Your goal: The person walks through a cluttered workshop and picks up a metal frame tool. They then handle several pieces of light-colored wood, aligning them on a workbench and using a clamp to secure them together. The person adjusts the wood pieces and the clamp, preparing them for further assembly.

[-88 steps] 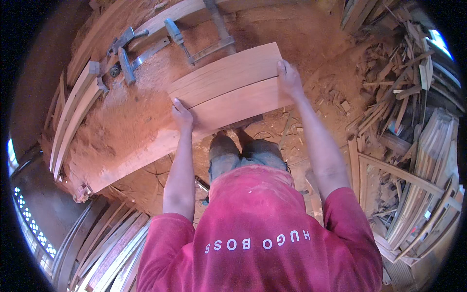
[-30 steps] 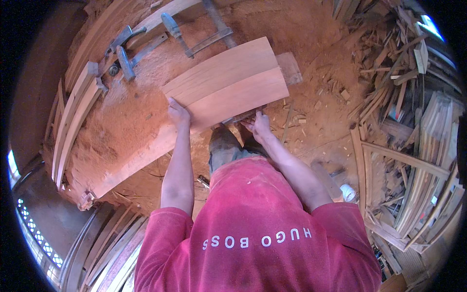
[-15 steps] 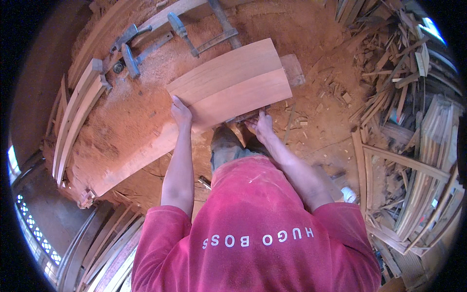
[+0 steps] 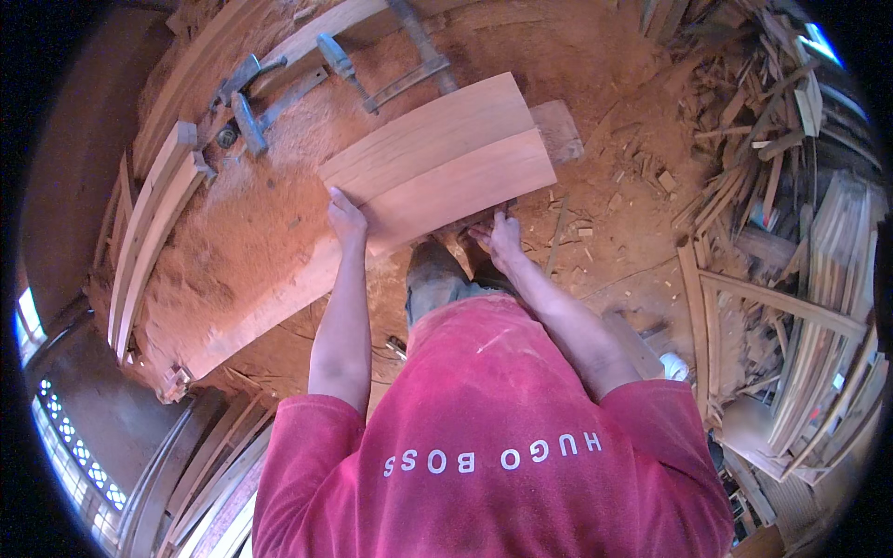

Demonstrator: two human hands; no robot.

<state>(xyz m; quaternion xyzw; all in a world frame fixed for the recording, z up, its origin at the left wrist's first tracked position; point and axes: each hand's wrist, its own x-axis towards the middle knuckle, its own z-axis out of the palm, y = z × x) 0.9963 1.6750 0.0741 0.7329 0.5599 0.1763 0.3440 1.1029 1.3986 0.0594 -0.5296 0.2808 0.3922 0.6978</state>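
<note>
Wooden panel point(image 4: 442, 163) in front of me, over the dusty workbench point(image 4: 256, 228); my left hand point(image 4: 347, 219) clasps its left end. My right hand point(image 4: 500, 238) is by its near edge, gripping what I cannot tell. Beyond lies a blue-handled clamp point(image 4: 336, 58).

Muted light — white glare at left window point(image 4: 30, 318), straight edges bowed, corners black

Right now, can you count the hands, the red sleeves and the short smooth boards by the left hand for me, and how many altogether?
Hands: 2 (left hand, right hand)
Red sleeves: 2 (left sleeve, right sleeve)
Short smooth boards: 2 (far board, near board)
Total: 6
</note>
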